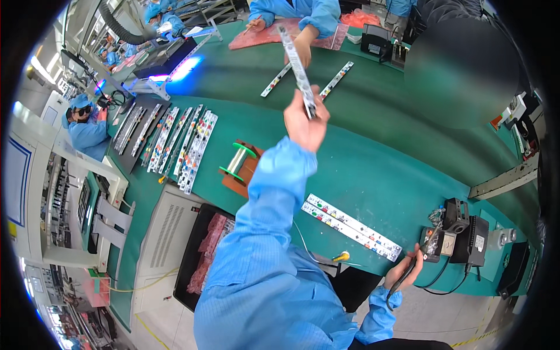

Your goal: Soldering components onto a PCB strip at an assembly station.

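Passing a long circuit strip across the green surface [373, 169].
Left hand [305, 123] grasps the circuit strip [297, 64] held out toward a co-worker's hand [303, 44]; right hand [402, 271] grips a soldering iron [402, 280]. Releasing needs their grip first.

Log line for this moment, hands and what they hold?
left hand: raised, holds long circuit strip | right hand: at table edge, grips dark corded tool | strip pair: flat on table

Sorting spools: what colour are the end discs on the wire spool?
Green, on the wire spool beside the left sleeve; head view shows it best.
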Demonstrator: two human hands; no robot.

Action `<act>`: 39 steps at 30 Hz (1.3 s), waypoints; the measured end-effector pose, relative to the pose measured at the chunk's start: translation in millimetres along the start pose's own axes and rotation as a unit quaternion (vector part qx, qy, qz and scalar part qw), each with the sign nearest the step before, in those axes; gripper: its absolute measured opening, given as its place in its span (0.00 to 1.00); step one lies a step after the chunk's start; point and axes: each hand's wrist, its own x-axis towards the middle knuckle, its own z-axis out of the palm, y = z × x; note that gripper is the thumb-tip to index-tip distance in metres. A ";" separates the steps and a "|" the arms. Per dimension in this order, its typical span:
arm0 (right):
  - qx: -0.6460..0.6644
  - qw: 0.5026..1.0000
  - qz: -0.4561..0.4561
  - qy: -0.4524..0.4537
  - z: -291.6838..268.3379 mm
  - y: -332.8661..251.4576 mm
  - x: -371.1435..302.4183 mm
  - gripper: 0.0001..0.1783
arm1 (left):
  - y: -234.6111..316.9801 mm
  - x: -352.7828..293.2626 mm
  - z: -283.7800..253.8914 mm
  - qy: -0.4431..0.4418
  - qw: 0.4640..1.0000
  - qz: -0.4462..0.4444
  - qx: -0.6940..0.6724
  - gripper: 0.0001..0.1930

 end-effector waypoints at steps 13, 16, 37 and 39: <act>0.026 1.000 -0.009 0.011 3.6 -1.0 1.3 0.22 | -27.6 -188.6 9.5 -0.286 0.952 -0.054 0.094 0.24; 0.022 1.000 -0.008 0.009 3.4 -2.3 0.4 0.22 | -29.0 -197.1 13.9 -0.283 0.955 -0.054 0.066 0.23; 0.018 1.000 -0.018 0.004 1.0 2.4 0.8 0.23 | -30.7 -192.4 13.7 -0.249 0.962 -0.061 0.096 0.23; 0.014 1.000 -0.020 0.008 1.6 1.1 1.4 0.23 | -28.2 -166.3 15.2 -0.198 0.973 -0.036 0.108 0.21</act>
